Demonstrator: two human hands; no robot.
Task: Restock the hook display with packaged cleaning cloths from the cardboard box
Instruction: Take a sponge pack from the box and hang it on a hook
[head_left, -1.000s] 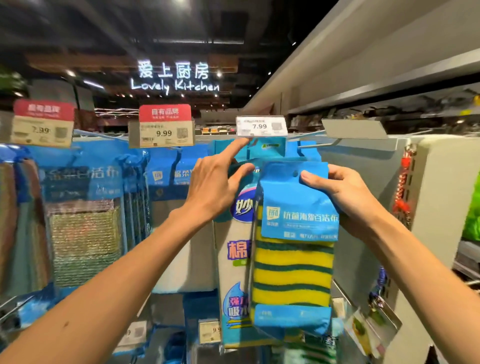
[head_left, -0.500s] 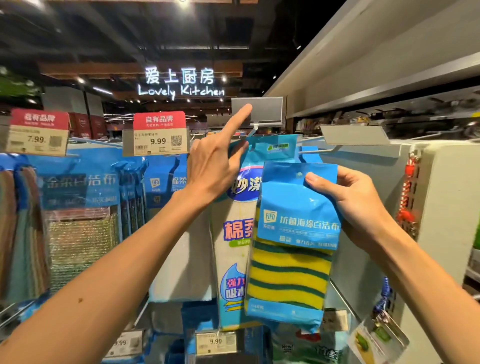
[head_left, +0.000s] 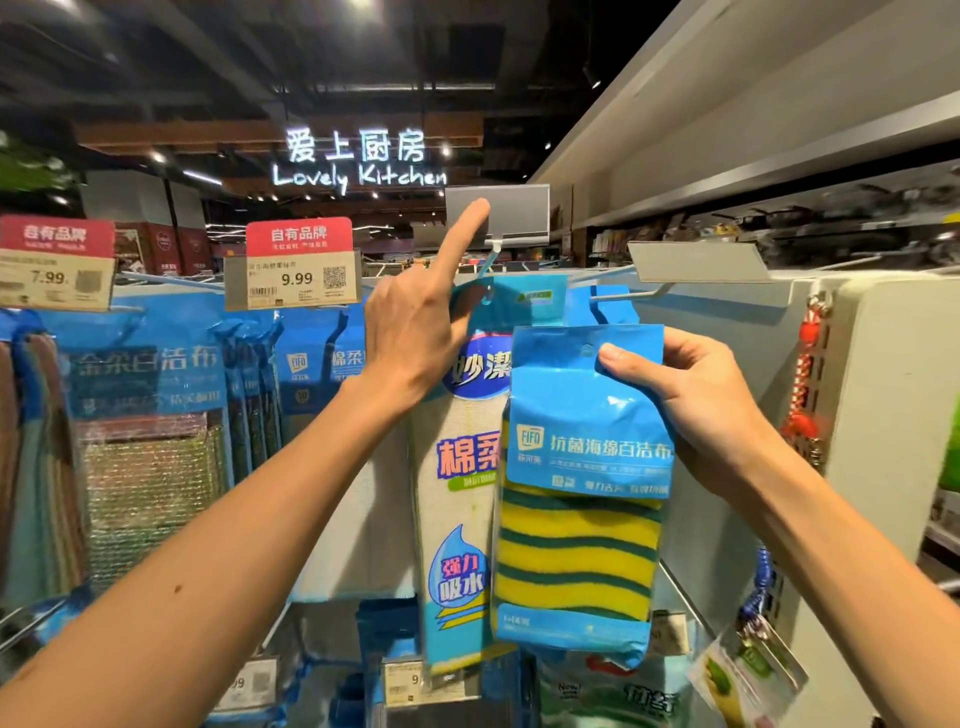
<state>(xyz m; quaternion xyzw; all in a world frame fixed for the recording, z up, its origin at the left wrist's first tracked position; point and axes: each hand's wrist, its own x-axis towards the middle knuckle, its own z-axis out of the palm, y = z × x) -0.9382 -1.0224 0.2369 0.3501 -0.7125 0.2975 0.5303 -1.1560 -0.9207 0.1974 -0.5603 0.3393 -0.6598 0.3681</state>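
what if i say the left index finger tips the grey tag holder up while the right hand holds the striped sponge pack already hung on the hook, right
No. In the head view the striped sponge pack is not yet on the hook: the right hand holds it below. The left hand's index finger does tip the grey tag holder up.

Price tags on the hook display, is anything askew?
The grey plastic price-tag plate at top centre stands flipped up, blank side out, left hand touching it; the red-topped paper tags face outward.

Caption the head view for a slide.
Left hand props the price tag up; right hand holds a sponge pack by the hook.
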